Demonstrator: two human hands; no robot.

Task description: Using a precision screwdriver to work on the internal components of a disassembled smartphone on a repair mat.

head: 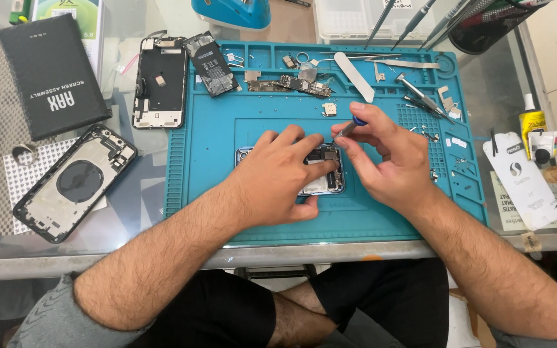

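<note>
Two phone shells (pixel 75 182) left, off mat (pixel 214 129).

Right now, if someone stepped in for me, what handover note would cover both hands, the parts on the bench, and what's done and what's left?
Left hand: flat on the opened phone, steadying it on the blue mat.
Right hand: pinching a small blue-capped screwdriver, tip down in the phone's top end.
Parts: battery, circuit board and white pry tool at the mat's far edge; a second phone frame left of the mat.
Done: phone is open, parts laid out.
Left: the screwdriver work is under way.
</note>
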